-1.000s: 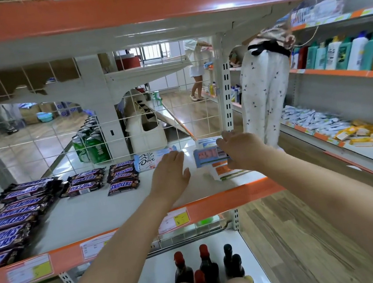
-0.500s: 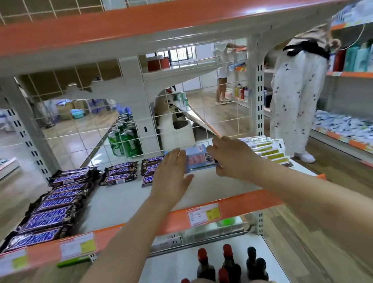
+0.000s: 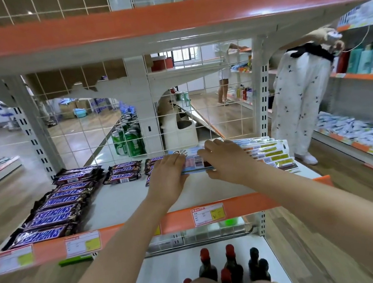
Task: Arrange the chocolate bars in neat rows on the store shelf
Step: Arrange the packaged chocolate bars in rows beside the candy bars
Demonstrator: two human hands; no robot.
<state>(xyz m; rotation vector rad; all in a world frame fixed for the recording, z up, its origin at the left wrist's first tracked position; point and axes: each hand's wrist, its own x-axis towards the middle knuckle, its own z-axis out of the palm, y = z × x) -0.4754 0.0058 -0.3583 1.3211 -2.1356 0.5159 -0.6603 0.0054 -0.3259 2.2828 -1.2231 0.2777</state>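
1. White metal store shelf [image 3: 127,203] with an orange front rail carrying paper price labels; a white wire grid forms its back, and an identical orange-edged shelf [image 3: 160,19] spans above
2. Person in white patterned trousers [image 3: 299,107] standing in the aisle to the right, beside orange-edged side shelves [image 3: 362,77] of bottles and packets
3. Column of brown-and-blue Snickers chocolate bars [image 3: 56,206] lying flat along the left side of the shelf, from rear to front rail; two shorter stacks of the same bars [image 3: 123,172] lie near the back, beside it
4. Row of overlapping white-and-yellow wrapped bars [image 3: 268,154] on the right side of the shelf, just right of the right hand
5. Green drink cans [image 3: 131,141] behind the wire grid; dark bottles with red caps [image 3: 206,267] on the lower shelf
6. Left hand [image 3: 167,178], fingers fairly straight, pressing on the left end of the light-blue wrapped chocolate bar [image 3: 195,164]
7. Right hand [image 3: 227,159], fingers curled over the bar's right end, thumb at its near edge
8. The light-blue bar sits held between both hands near the rear centre of the shelf, barcode side up; contact with the shelf cannot be judged
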